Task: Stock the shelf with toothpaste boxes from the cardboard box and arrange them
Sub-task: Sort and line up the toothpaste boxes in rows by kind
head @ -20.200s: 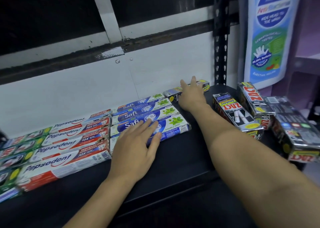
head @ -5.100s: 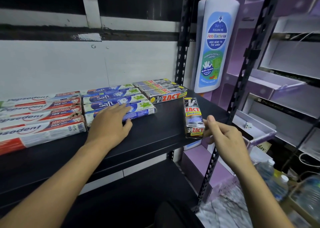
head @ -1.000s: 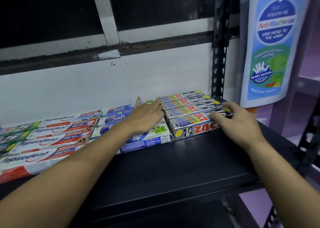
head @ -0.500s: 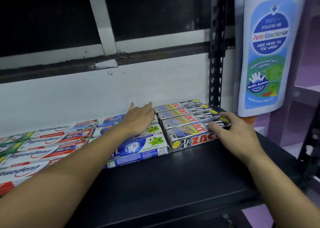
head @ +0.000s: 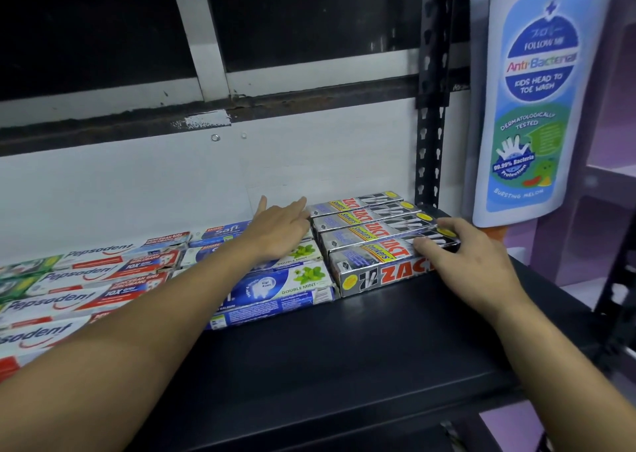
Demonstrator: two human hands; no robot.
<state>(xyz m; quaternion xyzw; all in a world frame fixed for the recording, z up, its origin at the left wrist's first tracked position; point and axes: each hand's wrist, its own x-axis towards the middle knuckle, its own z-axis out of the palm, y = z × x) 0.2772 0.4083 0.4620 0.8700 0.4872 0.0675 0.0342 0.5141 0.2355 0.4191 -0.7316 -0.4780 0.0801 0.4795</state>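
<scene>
Zact boxes (head: pixel 375 241): four, lying flat side by side in a row at the back-right of the shelf (head: pixel 344 355), long sides touching, right ends near the black upright post (head: pixel 430 114).

Front Zact box (head: pixel 371 272) sits under the right grip (head: pixel 471 262). Fingers curl over its right end w/ thumb on the top face, so that grip is closed on the box, not lifting it. Rest of the box runs out to the left of that grip.

Left grip (head: pixel 278 231) is flat, fingers straight, palm down on the Safi boxes (head: pixel 275 286). Its fingertips touch the left ends of the rear Zact boxes, just right of the grip. It holds nothing.

Step, as I read it: arranging, not fetching. The two grips bracket the Zact row end to end, prob. squaring it up. Row looks skewed vs. the shelf edge, and the front box juts fwd of the Safi boxes.

Next move calls for: light inward squeeze from both ends, then nudge the front box back flush. Go easy, since thin cartons could buckle or ride up over each other.

Pepsodent boxes (head: pixel 86 279) lie further left of the left grip. Cardboard box isn't in view. Bottle-shaped wash sign (head: pixel 530 107) hangs above and right of the right grip.
</scene>
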